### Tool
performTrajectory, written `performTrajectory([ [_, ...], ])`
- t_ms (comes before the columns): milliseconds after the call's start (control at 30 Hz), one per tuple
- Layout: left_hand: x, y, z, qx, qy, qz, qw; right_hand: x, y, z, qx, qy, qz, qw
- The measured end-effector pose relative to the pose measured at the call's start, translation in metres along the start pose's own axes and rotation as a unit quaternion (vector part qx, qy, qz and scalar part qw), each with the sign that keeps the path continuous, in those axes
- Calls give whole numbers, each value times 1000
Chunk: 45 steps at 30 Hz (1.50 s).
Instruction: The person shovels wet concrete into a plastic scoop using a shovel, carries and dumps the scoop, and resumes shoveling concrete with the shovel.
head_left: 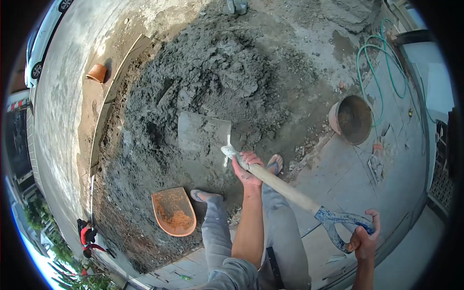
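gripping the shaft of the shovel low down, near the blade, the left hand is palm up, its fingers curled closed around the wood. the right hand is on the blue, paint-worn handle at the top end; most fingers wrap the crossbar, one finger stands partly clear. neither hand holds anything else.

shovel: slanting from the handle down to the blade, which lies against wet grey mix at the near side of the heap. blade face smeared grey; no large load visible on it. whether its edge is dug in, cannot tell.

step in hand, as judged: working the blade at the mix. next move calls for both grips kept firm, the low hand bearing the weight and the top hand setting the blade angle.

farther out: sandalled feet set apart behind the blade. orange scoop-shaped tub beside one foot, reddish residue inside. round bucket tilted, mouth towards the viewer, on the paving; green hose coiled beyond it. smaller orange pot past the curved edging. another person in red and black, far off.
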<state>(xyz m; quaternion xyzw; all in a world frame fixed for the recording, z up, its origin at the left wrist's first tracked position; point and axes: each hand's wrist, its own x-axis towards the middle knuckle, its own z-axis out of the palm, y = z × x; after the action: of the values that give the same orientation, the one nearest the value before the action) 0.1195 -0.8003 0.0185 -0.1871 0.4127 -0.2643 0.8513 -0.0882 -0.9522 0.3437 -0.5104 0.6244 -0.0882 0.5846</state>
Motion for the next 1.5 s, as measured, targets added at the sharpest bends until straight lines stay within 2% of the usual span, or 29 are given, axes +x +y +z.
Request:
performTrajectory([
  [100, -1, -26, -118, 102, 246, -99, 959, -8, 74, -85, -8, 82, 100, 992],
  [167, -1, -67, -187, 156, 358, -164, 906, -20, 109, -141, -10, 193, 132, 972],
  [233, -9, -113, -250, 185, 421, -207, 864, -34, 133, -189, -20, 308, 127, 943],
  [333, -11, -173, -306, 204, 440, -259, 835, -42, 163, -245, -170, 383, 14, 908],
  [367, -4, -186, -316, 206, 444, -264, 831, -28, 146, -229, -160, 396, 83, 900],
  [433, 35, -176, -335, 224, 430, -268, 833, 7, 182, -243, -118, 386, 75, 912],
  [500, 86, -150, -346, 228, 411, -242, 849, 63, 213, -221, -86, 352, 58, 930],
  [600, 154, -90, -329, 269, 380, -195, 863, 143, 259, -177, -39, 288, 35, 956],
  [667, 167, -77, -310, 281, 387, -180, 859, 166, 277, -165, -31, 261, 20, 965],
  [767, 151, -68, -317, 292, 405, -181, 847, 140, 274, -146, -4, 294, 24, 955],
  [933, 140, -36, -312, 369, 396, -190, 819, 94, 308, -115, 54, 326, 36, 943],
  [1067, 126, -7, -262, 457, 404, -157, 777, 73, 331, -75, 121, 310, 82, 939],
  [1133, 126, 28, -240, 397, 324, -226, 829, 66, 346, -67, 153, 301, 102, 936],
  [1167, 127, 13, -185, 477, 396, -110, 777, 70, 337, -39, 162, 284, 112, 938],
  [1200, 142, 43, -173, 464, 372, -70, 801, 77, 324, -7, 172, 265, 117, 942],
  [1267, 169, 76, -107, 413, 302, -98, 853, 84, 274, 54, 126, 210, 56, 968],
  [1300, 181, 88, -73, 355, 249, -116, 894, 76, 266, 70, 28, 154, -60, 986],
  [1333, 189, 90, -40, 327, 221, -135, 909, 66, 242, 88, -116, 111, -192, 968],
  [1400, 192, 91, -4, 328, 215, -154, 907, 67, 199, 106, -101, -64, -348, 930],
  [1433, 187, 82, 2, 345, 214, -151, 901, 61, 197, 101, -88, -62, -353, 929],
  [1500, 175, 53, -9, 338, 218, -159, 902, 29, 205, 75, -165, 33, -280, 945],
])
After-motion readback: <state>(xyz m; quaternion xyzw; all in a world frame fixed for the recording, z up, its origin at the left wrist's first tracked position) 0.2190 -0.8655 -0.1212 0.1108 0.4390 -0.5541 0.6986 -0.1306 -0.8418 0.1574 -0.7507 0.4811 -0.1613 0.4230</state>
